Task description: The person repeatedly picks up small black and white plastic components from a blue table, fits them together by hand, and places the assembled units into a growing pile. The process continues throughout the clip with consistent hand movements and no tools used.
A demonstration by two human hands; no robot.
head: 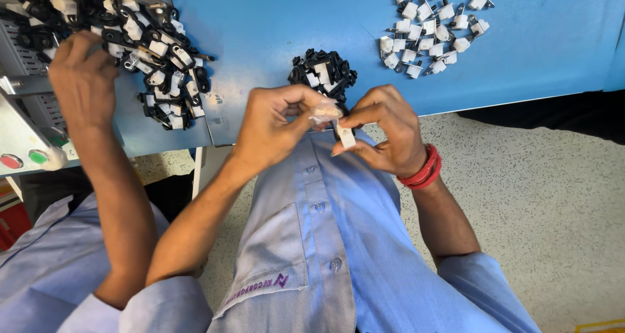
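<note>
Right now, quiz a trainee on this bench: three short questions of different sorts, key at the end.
1. True or false: the right hand wears a red band at the wrist.
2. Which heap lies nearest the person's hands: A the black-and-white heap, B the white parts, C the large mixed heap?
3. What does the co-worker's hand touch?

Key: 1 true. 2 A. 3 The large mixed heap, at the left of the blue table. The left hand and right hand together pinch a small white part.
</note>
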